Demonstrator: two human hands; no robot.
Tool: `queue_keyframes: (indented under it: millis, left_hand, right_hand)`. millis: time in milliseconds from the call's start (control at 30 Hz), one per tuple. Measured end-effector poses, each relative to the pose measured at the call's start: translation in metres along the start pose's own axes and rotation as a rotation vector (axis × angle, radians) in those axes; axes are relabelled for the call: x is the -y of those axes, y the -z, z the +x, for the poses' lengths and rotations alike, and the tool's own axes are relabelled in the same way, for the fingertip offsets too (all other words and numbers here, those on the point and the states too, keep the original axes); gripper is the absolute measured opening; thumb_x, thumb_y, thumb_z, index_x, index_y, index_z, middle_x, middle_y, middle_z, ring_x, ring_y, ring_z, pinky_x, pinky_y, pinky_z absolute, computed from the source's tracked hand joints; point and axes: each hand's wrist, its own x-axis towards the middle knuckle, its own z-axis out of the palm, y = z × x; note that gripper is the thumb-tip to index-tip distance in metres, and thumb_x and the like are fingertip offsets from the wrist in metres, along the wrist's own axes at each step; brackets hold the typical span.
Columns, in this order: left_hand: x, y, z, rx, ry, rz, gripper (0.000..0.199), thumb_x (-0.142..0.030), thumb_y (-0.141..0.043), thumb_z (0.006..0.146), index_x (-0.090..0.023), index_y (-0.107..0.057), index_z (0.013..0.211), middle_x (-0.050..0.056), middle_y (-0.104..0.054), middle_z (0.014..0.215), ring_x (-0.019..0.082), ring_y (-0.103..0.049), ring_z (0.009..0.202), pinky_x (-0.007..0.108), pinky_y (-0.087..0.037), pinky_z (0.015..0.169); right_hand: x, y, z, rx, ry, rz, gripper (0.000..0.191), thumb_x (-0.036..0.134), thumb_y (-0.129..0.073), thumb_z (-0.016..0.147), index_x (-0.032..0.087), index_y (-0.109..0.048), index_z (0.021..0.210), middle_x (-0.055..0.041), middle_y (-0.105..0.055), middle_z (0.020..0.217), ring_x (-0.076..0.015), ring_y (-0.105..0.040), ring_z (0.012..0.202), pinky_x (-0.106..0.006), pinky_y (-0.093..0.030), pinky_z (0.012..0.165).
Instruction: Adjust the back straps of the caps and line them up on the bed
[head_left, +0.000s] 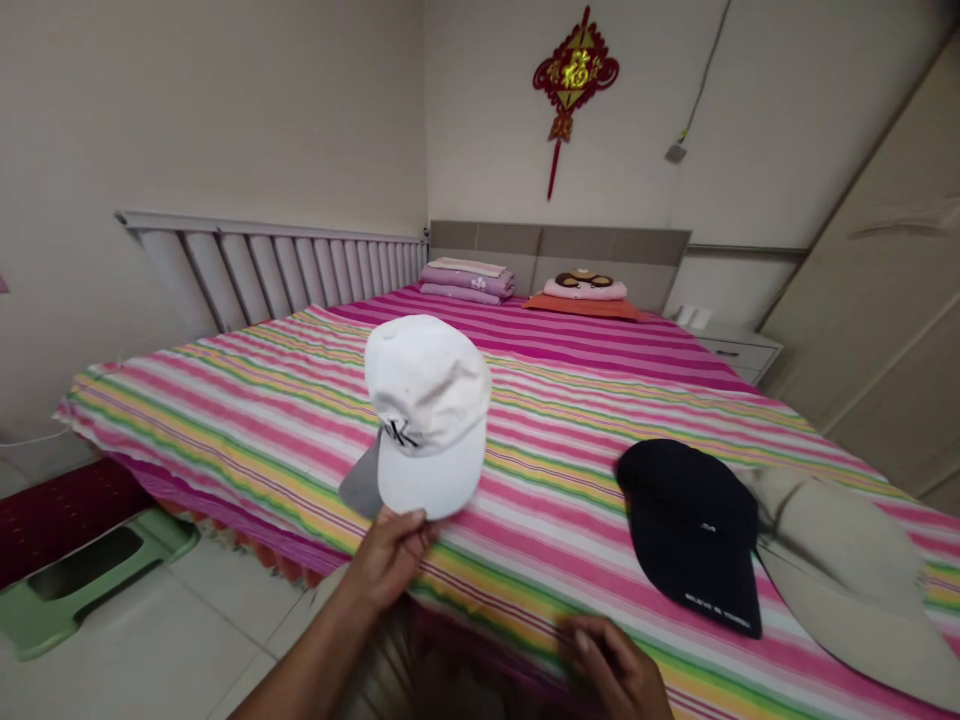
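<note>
A white cap (431,400) with black letters is held up over the near part of the striped bed. My left hand (390,555) pinches the edge of its brim from below. Behind the white cap, at its lower left, part of a grey brim (364,484) shows. My right hand (611,665) is at the bed's near edge, blurred, with its fingers curled; whether anything is in them cannot be made out. To its upper right a dark navy cap (694,530) lies on the bed, its brim toward me. A beige wide-brimmed hat (855,560) lies beside it, partly touching.
The striped bed cover (247,400) spans the view. Folded purple bedding (466,284) and a pink stack (585,290) sit by the headboard (570,250). A green stool (97,575) stands on the floor at left; a white nightstand (735,352) is at back right.
</note>
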Motion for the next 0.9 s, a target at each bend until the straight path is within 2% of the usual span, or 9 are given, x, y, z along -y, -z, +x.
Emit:
queue_keyframes:
  millis: [67, 100, 167, 267, 367, 500, 633, 767, 900]
  left_hand:
    - [0.028, 0.001, -0.02, 0.072, 0.123, 0.008, 0.037, -0.007, -0.071, 0.05, -0.019, -0.064, 0.084, 0.003, -0.068, 0.074, 0.015, -0.06, 0.063, 0.022, -0.049, 0.053]
    - [0.041, 0.001, -0.029, 0.124, 0.191, 0.005, 0.036, -0.008, -0.073, 0.048, -0.018, -0.065, 0.081, 0.003, -0.068, 0.072, 0.015, -0.06, 0.061, 0.022, -0.048, 0.052]
    - [0.064, 0.002, -0.046, 0.232, 0.306, -0.007, 0.032, -0.012, -0.075, 0.047, -0.017, -0.066, 0.077, 0.003, -0.067, 0.066, 0.013, -0.058, 0.053, 0.02, -0.045, 0.047]
    - [0.086, 0.001, -0.063, 0.317, 0.398, -0.017, 0.034, -0.014, -0.074, 0.05, -0.015, -0.067, 0.083, 0.005, -0.068, 0.068, 0.012, -0.058, 0.052, 0.02, -0.042, 0.046]
    - [0.096, 0.004, -0.07, 0.354, 0.427, -0.049, 0.036, -0.01, -0.069, 0.055, -0.015, -0.066, 0.091, 0.006, -0.069, 0.077, 0.013, -0.061, 0.061, 0.02, -0.043, 0.051]
    - [0.095, 0.018, -0.064, 0.419, 0.511, -0.152, 0.034, -0.02, -0.064, 0.066, -0.015, -0.063, 0.1, 0.008, -0.068, 0.09, 0.021, -0.062, 0.082, 0.027, -0.046, 0.068]
    - [0.081, 0.024, -0.04, 0.415, 0.549, -0.217, 0.031, -0.034, -0.057, 0.074, -0.014, -0.063, 0.097, 0.008, -0.069, 0.089, 0.023, -0.06, 0.092, 0.033, -0.043, 0.082]
    - [0.064, 0.009, -0.015, 0.392, 0.504, -0.164, 0.028, -0.039, -0.06, 0.071, -0.015, -0.063, 0.086, 0.008, -0.069, 0.083, 0.023, -0.06, 0.093, 0.034, -0.042, 0.085]
    - [0.053, -0.012, -0.009, 0.333, 0.471, -0.066, 0.032, -0.038, -0.07, 0.06, -0.015, -0.064, 0.082, 0.008, -0.069, 0.078, 0.026, -0.06, 0.093, 0.037, -0.043, 0.084]
  right_hand:
    - [0.024, -0.004, 0.015, 0.105, -0.093, 0.291, 0.031, 0.047, -0.057, 0.072, 0.02, -0.063, 0.087, -0.009, -0.067, 0.091, -0.0254, -0.061, 0.091, -0.036, -0.047, 0.08]
    - [0.037, -0.006, 0.023, 0.166, -0.096, 0.461, 0.038, 0.05, -0.056, 0.073, 0.02, -0.061, 0.095, -0.0102, -0.065, 0.102, -0.0261, -0.056, 0.101, -0.038, -0.043, 0.086]
    - [0.061, -0.01, 0.037, 0.258, -0.046, 0.754, 0.054, 0.059, -0.054, 0.068, 0.02, -0.058, 0.105, -0.0122, -0.061, 0.111, -0.0282, -0.052, 0.107, -0.043, -0.038, 0.091]
    - [0.083, -0.013, 0.049, 0.183, -0.067, 1.014, 0.049, 0.061, -0.059, 0.062, 0.024, -0.063, 0.094, -0.0065, -0.067, 0.102, -0.0273, -0.053, 0.105, -0.045, -0.035, 0.095]
    - [0.086, -0.014, 0.052, 0.125, -0.197, 1.093, 0.038, 0.052, -0.063, 0.064, 0.025, -0.064, 0.09, -0.0037, -0.071, 0.092, -0.0266, -0.055, 0.104, -0.047, -0.033, 0.096]
    - [0.08, -0.008, 0.047, 0.214, -0.263, 1.044, 0.042, 0.056, -0.053, 0.071, 0.023, -0.064, 0.095, -0.0072, -0.071, 0.09, -0.0278, -0.054, 0.106, -0.05, -0.033, 0.094]
    - [0.075, -0.002, 0.039, 0.267, -0.273, 0.966, 0.052, 0.063, -0.042, 0.073, 0.019, -0.067, 0.088, -0.0104, -0.07, 0.091, -0.0292, -0.055, 0.104, -0.05, -0.037, 0.092]
    - [0.062, 0.002, 0.029, 0.228, -0.298, 0.978, 0.043, 0.056, -0.056, 0.068, 0.019, -0.067, 0.086, -0.0101, -0.072, 0.084, -0.0307, -0.058, 0.099, -0.05, -0.039, 0.089]
    - [0.044, 0.009, 0.02, 0.164, -0.252, 0.944, 0.038, 0.046, -0.07, 0.058, 0.02, -0.067, 0.085, -0.0094, -0.072, 0.076, -0.0312, -0.062, 0.091, -0.049, -0.04, 0.088]
